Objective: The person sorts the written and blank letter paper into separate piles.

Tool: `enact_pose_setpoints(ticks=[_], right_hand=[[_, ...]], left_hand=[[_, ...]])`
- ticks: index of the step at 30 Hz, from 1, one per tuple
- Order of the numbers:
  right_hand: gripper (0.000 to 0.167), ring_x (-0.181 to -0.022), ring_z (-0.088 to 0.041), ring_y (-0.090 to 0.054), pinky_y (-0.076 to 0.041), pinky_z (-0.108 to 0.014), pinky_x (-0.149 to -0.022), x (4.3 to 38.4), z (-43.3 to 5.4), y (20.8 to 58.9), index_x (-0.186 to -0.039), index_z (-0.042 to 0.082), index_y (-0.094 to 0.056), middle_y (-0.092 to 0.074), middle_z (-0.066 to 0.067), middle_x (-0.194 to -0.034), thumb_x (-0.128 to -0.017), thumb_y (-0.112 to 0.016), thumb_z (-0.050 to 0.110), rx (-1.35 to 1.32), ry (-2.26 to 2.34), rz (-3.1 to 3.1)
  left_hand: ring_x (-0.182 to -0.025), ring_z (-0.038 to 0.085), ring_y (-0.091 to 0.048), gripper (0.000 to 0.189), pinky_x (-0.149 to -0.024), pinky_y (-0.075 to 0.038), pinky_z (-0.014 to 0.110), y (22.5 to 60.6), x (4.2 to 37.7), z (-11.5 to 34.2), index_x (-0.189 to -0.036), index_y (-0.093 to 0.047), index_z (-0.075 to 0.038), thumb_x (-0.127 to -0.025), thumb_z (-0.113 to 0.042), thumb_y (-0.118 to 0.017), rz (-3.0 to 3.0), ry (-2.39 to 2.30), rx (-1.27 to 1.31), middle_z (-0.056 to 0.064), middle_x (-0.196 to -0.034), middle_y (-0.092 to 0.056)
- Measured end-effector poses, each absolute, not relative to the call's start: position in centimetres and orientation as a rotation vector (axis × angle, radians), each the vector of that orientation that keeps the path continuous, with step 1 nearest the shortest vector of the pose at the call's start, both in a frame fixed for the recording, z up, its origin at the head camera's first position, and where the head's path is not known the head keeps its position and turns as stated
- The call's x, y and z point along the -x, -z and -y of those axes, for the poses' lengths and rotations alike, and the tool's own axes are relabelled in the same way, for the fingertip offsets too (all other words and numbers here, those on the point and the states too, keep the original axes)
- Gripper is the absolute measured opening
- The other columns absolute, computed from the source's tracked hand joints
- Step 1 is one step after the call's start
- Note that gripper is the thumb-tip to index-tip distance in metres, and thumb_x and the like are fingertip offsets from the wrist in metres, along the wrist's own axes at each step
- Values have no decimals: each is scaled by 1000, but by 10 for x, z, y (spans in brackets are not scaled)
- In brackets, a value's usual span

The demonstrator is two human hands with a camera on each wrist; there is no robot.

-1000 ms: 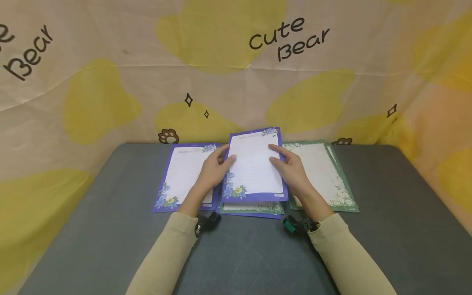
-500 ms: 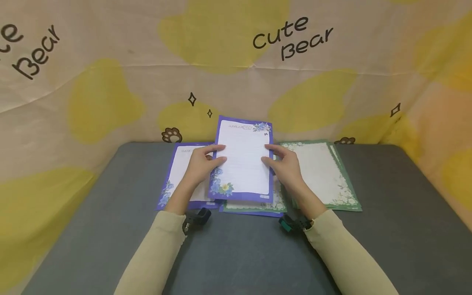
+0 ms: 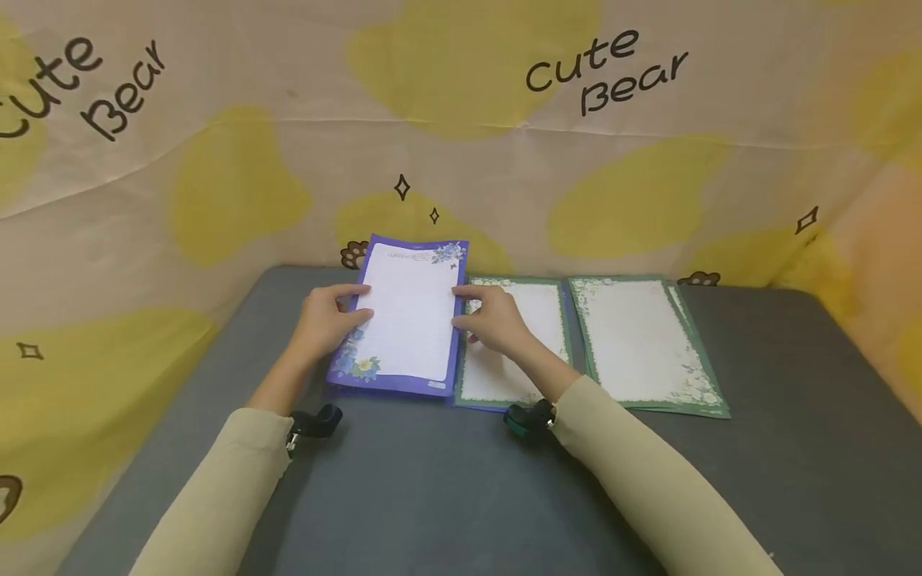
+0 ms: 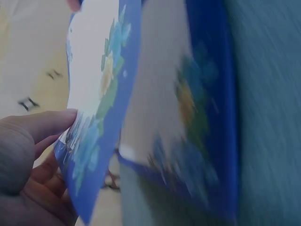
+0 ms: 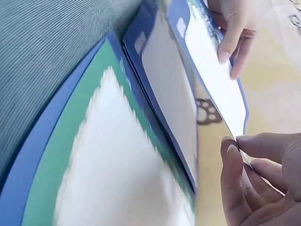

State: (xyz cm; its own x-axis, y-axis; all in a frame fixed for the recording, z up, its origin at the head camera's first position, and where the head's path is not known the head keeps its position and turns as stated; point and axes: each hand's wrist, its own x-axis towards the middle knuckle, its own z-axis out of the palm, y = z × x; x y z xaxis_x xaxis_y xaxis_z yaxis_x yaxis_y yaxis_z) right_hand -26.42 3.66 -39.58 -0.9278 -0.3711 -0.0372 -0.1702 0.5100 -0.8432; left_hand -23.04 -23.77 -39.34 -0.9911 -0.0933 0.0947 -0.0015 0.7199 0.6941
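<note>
A purple-bordered sheet of letter paper [image 3: 409, 312] with blue flowers hangs between my two hands, slightly curved. My left hand [image 3: 322, 322] pinches its left edge, thumb on the printed face. On the opposite edge, my right hand [image 3: 495, 318] pinches it between thumb and fingers, clearer in the right wrist view. Below the raised sheet lies a matching purple-bordered sheet [image 5: 164, 75], apart from it; the head view mostly hides this one. Beside it, under my right hand, rests a green-bordered sheet [image 3: 515, 372] with purple paper showing beneath its edge.
Farther right on the grey table [image 3: 432, 488] lies a small pile of green-bordered sheets [image 3: 641, 344], edges slightly fanned. A patterned cloth [image 3: 461, 96] with yellow patches and lettering hangs behind the table's far edge.
Both hands have carried the purple-bordered sheet leftward, from over the middle pile to above the left one. The middle green-bordered sheet is now more exposed. The head view has shifted slightly.
</note>
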Motion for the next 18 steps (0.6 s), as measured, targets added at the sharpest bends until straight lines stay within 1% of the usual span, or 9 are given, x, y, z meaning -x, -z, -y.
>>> enact_pose_setpoints(ticks=[1, 3, 7, 8, 10, 12, 13, 15, 18], right_hand=[[54, -65, -29, -74, -58, -26, -56, 265, -30, 397, -140, 11, -60, -77, -15, -99, -88, -74, 9, 469, 1361, -2541], [54, -61, -27, -72, -58, -26, -55, 266, -18, 399, -140, 10, -61, -76, -17, -96, -88, -75, 8, 484, 1330, -2538], [53, -51, -15, -64, -57, -22, -54, 269, -3, 408, -139, 6, -61, -68, -21, -129, -87, -74, 6, 504, 1285, -2539], [53, -49, -11, -61, -57, -21, -53, 270, -1, 410, -139, 5, -60, -66, -22, -133, -87, -73, 6, 506, 1273, -2541], [53, -47, -9, -58, -55, -20, -51, 272, 2, 413, -139, 3, -60, -65, -22, -134, -87, -73, 4, 505, 1240, -2552], [53, -49, -12, -60, -56, -23, -53, 273, 4, 416, -139, 3, -59, -66, -22, -133, -87, -72, 3, 512, 1188, -2573], [53, -51, -16, -63, -58, -25, -54, 273, 5, 417, -139, 2, -59, -66, -22, -133, -87, -72, 3, 517, 1161, -2584], [54, -70, -21, -71, -62, -30, -68, 273, 6, 418, -139, 3, -60, -68, -18, -132, -87, -73, 5, 550, 1064, -2646], [55, -98, -27, -71, -60, -38, -87, 272, 4, 417, -140, 5, -59, -70, -14, -127, -87, -74, 9, 614, 917, -2724]], left_hand=[[-59, 14, -41, 43, -49, -35, 25, 394, 229, 243, -132, -67, -3, -91, -13, -74, 2811, 1111, -96, 3, -66, -43], [-63, 16, -44, 43, -52, -36, 26, 395, 227, 251, -133, -66, -3, -91, -13, -73, 2841, 1079, -140, 8, -73, -48], [-72, 20, -49, 44, -60, -40, 29, 404, 228, 259, -134, -64, -3, -93, -15, -72, 2905, 1019, -205, 15, -88, -57], [-75, 22, -50, 44, -63, -41, 31, 407, 230, 260, -134, -65, -3, -93, -15, -71, 2917, 1005, -208, 17, -90, -59], [-84, 27, -54, 43, -72, -46, 38, 414, 232, 261, -133, -65, -3, -92, -16, -71, 2934, 974, -193, 21, -101, -64], [-100, 36, -60, 43, -87, -50, 48, 419, 234, 262, -132, -66, -2, -92, -16, -70, 2950, 945, -163, 26, -115, -67], [-109, 39, -61, 43, -95, -50, 52, 421, 235, 262, -132, -66, -2, -92, -16, -70, 2958, 932, -149, 28, -122, -67], [-128, 44, -56, 42, -109, -44, 58, 423, 234, 261, -131, -66, -1, -92, -17, -69, 2978, 902, -141, 28, -135, -62], [-136, 48, -50, 43, -111, -41, 63, 419, 232, 257, -132, -65, -1, -93, -20, -67, 3039, 820, -159, 28, -141, -58]])
